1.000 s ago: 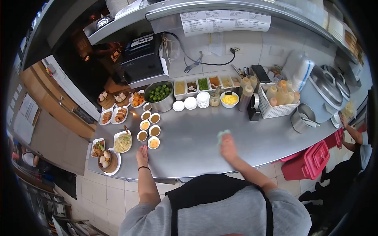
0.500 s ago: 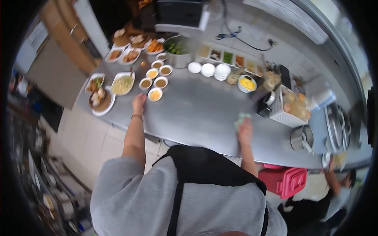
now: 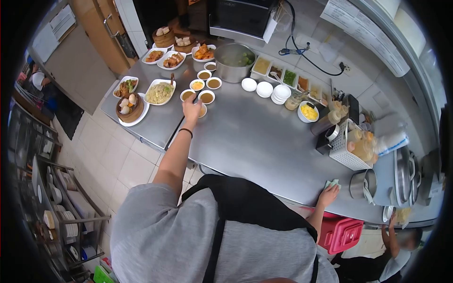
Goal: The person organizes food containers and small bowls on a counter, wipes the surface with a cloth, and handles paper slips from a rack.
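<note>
Gripping a pale green cloth (image 3: 332,182), the right hand (image 3: 329,194) is at the lower right of the frame, its fingers closed over the fabric near the front edge of the steel counter (image 3: 250,141). The left hand (image 3: 191,111) reaches left of centre, fingers extended over a group of small white cups (image 3: 213,83) (most hold brown sauce, at least one something yellow-orange). It partly hides the lowest cup; I cannot tell whether the fingertips touch or grasp any of them. A dark band (image 3: 186,132) circles that wrist.

Left of the cups stand an oval dish of fried rice (image 3: 160,92) and a bamboo steamer (image 3: 130,108) of dumplings on a white plate (image 3: 137,123). Above the cups, toward the upper middle, sits a large metal pot (image 3: 232,70) with green items inside. Stacked white saucers (image 3: 265,90) come next, then a bowl of yellow pieces (image 3: 309,112). At the right, a white basket (image 3: 347,156) holds bottles, with a smaller metal pot (image 3: 359,185) below it. A red bin (image 3: 347,234) and another person (image 3: 398,262) occupy the lower right.
</note>
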A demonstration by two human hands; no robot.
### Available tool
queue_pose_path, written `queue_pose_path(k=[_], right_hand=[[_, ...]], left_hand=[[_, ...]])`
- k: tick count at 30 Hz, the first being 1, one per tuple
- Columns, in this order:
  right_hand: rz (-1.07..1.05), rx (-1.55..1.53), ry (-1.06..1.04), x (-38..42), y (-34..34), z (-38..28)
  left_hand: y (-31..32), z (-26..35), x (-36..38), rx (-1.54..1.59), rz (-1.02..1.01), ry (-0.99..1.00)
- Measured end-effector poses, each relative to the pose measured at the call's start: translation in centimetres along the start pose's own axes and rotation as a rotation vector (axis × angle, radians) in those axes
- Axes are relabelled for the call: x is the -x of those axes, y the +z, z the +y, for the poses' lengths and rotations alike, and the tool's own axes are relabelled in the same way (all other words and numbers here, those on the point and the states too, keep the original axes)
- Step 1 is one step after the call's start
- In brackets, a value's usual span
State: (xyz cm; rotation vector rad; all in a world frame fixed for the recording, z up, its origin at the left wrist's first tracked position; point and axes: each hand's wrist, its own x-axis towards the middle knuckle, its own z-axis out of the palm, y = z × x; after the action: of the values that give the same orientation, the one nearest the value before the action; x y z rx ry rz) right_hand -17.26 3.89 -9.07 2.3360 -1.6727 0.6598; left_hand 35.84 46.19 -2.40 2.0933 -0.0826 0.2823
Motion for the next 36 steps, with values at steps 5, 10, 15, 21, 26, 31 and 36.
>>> queue_pose_path(k=[5,10,15,21,26,31,36], right_hand=[[-0.071,-0.008,0.048,-0.4,0.0,0.2],[-0.148,0.148,0.206,-0.8,-0.1,-1.3],[-0.023,-0.096,-0.010,-0.4,-0.9,-8.3],[-0.245,-0.494,-0.654,7.7,-3.1,-26.4],[-0.396,-0.758,-1.206,12.7,-7.7,-31.2],[-0.185,-0.542,-0.794,8.1,-1.5,-21.1],[-0.173,-0.312,-0.184,2.7,-1.9,-2.2]], left_hand=[[2.5,5.3,-1.4,-0.254,-0.043,0.246],[3.8,7.4,3.9,-0.275,-0.305,0.614],[6.2,4.6,13.1,-0.249,-0.556,0.760],[6.6,4.2,13.2,-0.240,-0.530,0.767],[7.0,3.7,13.0,-0.241,-0.515,0.773],[6.9,3.6,13.1,-0.234,-0.502,0.784],[6.8,3.8,13.2,-0.282,-0.479,0.795]])
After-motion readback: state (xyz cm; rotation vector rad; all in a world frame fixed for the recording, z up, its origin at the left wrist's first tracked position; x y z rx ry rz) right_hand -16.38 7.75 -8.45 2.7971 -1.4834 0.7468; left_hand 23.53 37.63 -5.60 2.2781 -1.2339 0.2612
